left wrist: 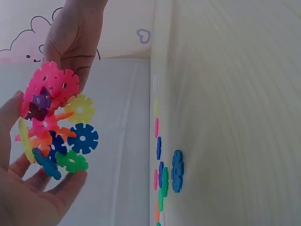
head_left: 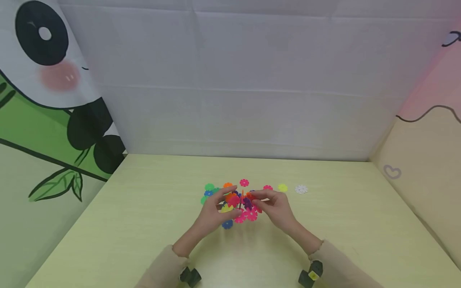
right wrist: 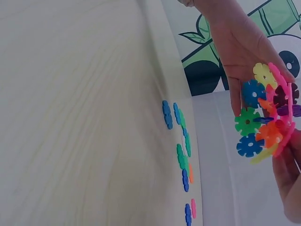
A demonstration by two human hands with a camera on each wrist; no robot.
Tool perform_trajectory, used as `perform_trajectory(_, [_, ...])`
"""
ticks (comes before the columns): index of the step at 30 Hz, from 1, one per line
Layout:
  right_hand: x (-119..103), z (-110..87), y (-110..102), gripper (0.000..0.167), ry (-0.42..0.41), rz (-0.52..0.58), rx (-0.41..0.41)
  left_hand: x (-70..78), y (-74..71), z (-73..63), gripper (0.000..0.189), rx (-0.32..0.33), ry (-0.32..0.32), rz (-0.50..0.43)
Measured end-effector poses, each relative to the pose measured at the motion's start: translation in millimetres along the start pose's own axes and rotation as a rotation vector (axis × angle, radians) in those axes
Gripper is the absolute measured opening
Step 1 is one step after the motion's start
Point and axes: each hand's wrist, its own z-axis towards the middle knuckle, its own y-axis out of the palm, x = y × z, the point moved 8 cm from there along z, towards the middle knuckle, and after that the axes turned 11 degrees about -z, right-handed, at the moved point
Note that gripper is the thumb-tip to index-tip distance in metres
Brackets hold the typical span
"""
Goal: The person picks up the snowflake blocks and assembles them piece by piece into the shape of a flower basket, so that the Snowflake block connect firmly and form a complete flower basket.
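Note:
Both hands hold one built-up cluster of interlocking snowflake discs, raised over the table. My left hand curls round its left side, fingers behind and thumb in front. My right hand pinches the right side between thumb and fingers. Pink discs are joined together at one end of the cluster in the left wrist view. Green, blue, yellow, orange and purple discs slot in at various angles. Part of the right fingers is hidden behind the pink discs in the left wrist view.
Loose discs lie on the pale table behind the hands: a green one, a pink one, a yellow one and white ones among them. One blue disc lies nearer. A white sheet hangs at the back.

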Motion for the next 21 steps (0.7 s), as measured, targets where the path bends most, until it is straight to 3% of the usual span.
perform_trajectory(6, [-4.5,-3.0,0.0,0.02,-0.081,-0.013,0.031,-13.3,-0.3,-0.5,0.065,-0.04,-0.083,-0.051])
perform_trajectory(11, [-5.6,-5.2,2.1,0.017,-0.134,-0.069,0.03,-12.7,2.2,1.2,0.064,-0.057,-0.052,-0.102])
perform_trajectory(15, [-5.4,-5.2,2.2,0.013,-0.11,-0.122,0.047,-10.2,3.2,3.1,0.063,-0.056,-0.024,-0.152])
perform_trajectory(18, [-8.7,-5.1,1.2,0.014,-0.128,-0.153,0.071,-10.0,3.6,3.2,0.068,-0.058,-0.039,-0.219])
perform_trajectory(21, [-22.9,-6.7,0.0,0.017,-0.213,-0.182,0.093,-12.8,3.6,2.3,0.073,-0.052,-0.078,-0.257])
